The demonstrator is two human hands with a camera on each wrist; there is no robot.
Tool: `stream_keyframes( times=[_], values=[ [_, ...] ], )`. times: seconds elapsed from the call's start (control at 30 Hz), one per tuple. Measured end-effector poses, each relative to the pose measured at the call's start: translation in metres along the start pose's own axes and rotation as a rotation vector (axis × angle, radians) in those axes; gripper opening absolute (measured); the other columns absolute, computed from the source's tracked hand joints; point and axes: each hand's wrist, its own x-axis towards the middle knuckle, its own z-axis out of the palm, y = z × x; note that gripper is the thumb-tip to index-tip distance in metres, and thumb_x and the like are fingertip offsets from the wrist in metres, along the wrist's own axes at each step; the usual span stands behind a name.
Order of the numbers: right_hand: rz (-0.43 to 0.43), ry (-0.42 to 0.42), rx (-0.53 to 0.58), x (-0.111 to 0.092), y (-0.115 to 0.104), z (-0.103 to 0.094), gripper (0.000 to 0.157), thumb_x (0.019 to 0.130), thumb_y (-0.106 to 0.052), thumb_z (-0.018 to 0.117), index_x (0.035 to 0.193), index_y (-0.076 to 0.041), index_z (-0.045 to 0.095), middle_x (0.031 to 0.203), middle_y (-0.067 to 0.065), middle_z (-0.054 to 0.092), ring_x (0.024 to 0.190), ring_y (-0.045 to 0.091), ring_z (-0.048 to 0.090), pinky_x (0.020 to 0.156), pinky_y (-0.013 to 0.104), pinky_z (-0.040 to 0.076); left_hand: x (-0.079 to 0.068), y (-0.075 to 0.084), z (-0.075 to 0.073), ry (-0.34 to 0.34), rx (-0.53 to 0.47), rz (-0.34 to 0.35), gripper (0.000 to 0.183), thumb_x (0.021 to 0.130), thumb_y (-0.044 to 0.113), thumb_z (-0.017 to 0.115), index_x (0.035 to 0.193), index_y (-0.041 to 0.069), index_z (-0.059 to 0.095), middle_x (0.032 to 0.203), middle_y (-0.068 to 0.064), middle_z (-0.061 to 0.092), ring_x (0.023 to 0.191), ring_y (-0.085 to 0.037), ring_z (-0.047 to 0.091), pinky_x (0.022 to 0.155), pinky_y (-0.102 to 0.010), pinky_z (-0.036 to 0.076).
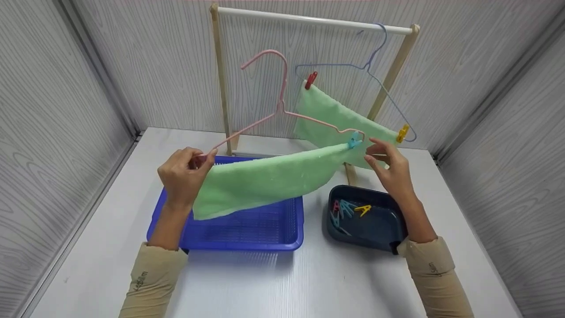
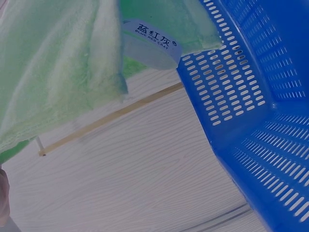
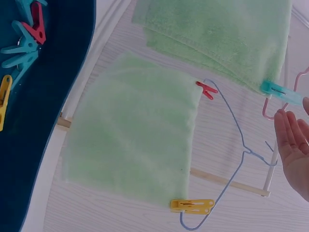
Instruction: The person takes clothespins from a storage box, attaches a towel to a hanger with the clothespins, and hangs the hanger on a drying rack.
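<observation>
Pink wire hanger (image 1: 280, 106) is being pinched at its left end between the thumb and curled fingers of the left hand (image 1: 181, 176); whether the cloth corner is also being gripped there cannot be told. Near green cloth (image 1: 265, 181) is being held up below the hanger, above blue basket (image 1: 247, 246), its long axis being slanted upward to the right, its right end being fastened by a turquoise clothespin (image 1: 354, 141). Nothing is being gripped by the right hand (image 1: 393, 170): its fingers are being held parted, just right of that clothespin. The cloth's unclipped left corner is being neared by the left hand only, the cloth's whole length lying between it and the right. Loose clothespins (image 1: 346, 207) are being kept in dark tray (image 1: 375, 223), below the right hand, toward the bench's right edge. White bench (image 1: 265, 287) is being enclosed by wood-grain panels (image 1: 88, 57). At its rear edge, blue hanger (image 1: 367, 66) is being carried by the rack (image 1: 309, 19), second green cloth (image 3: 130, 130) being clipped on in red and yellow.
</observation>
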Motion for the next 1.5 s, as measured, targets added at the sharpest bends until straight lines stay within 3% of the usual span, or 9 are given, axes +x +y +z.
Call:
stream_keyframes(
  times=[0.13,0.43,0.73,1.07,1.23,1.5],
  values=[
    [0.027,-0.027,0.001,-0.010,0.009,0.002,0.030,0.084,0.010,0.059,0.114,0.013,0.054,0.094,0.024,0.059,0.090,0.034,0.059,0.079,0.025,0.047,0.000,0.000,0.000,0.009,-0.002,-0.001,0.045,0.083,0.037,0.066,0.062,-0.002,0.062,0.052,-0.011,0.054,0.041,-0.021,0.047,0.038,-0.035,0.037],
    [0.104,-0.143,-0.033,-0.042,0.065,0.023,0.018,0.085,-0.001,0.064,0.103,0.001,0.065,0.097,0.010,0.064,0.089,0.024,0.061,0.074,0.035,0.051,0.000,0.000,0.000,0.010,-0.003,0.003,0.045,0.083,0.038,0.066,0.063,-0.002,0.061,0.052,-0.012,0.055,0.041,-0.022,0.048,0.038,-0.036,0.037],
    [0.256,-0.308,-0.100,-0.068,0.083,0.050,0.013,0.085,-0.002,0.065,0.096,0.003,0.066,0.090,0.009,0.062,0.082,0.021,0.062,0.072,0.035,0.051,-0.001,0.000,-0.001,0.006,0.015,0.007,0.046,0.084,0.038,0.065,0.063,-0.003,0.061,0.052,-0.012,0.054,0.041,-0.022,0.047,0.038,-0.035,0.037],
    [0.306,-0.393,-0.193,-0.093,0.101,0.074,0.010,0.081,0.000,0.068,0.091,0.003,0.067,0.085,0.009,0.060,0.078,0.025,0.060,0.068,0.038,0.050,-0.001,0.000,0.000,0.008,0.017,0.010,0.046,0.084,0.038,0.065,0.063,-0.002,0.061,0.051,-0.012,0.053,0.041,-0.022,0.047,0.038,-0.035,0.036],
    [0.347,-0.486,-0.272,-0.102,0.106,0.081,0.016,0.081,-0.001,0.068,0.095,0.006,0.065,0.086,0.012,0.058,0.080,0.029,0.058,0.069,0.040,0.049,-0.001,0.000,-0.001,0.013,0.015,0.008,0.047,0.084,0.039,0.065,0.062,-0.003,0.060,0.051,-0.012,0.053,0.041,-0.022,0.047,0.038,-0.035,0.037],
    [0.505,-0.619,-0.441,-0.108,0.106,0.089,0.046,0.085,-0.013,0.066,0.118,0.015,0.049,0.110,0.030,0.053,0.102,0.039,0.052,0.086,0.049,0.042,-0.001,0.001,-0.002,0.008,0.011,0.009,0.046,0.084,0.038,0.065,0.063,-0.003,0.061,0.052,-0.012,0.054,0.041,-0.022,0.047,0.039,-0.035,0.037]
  ],
)
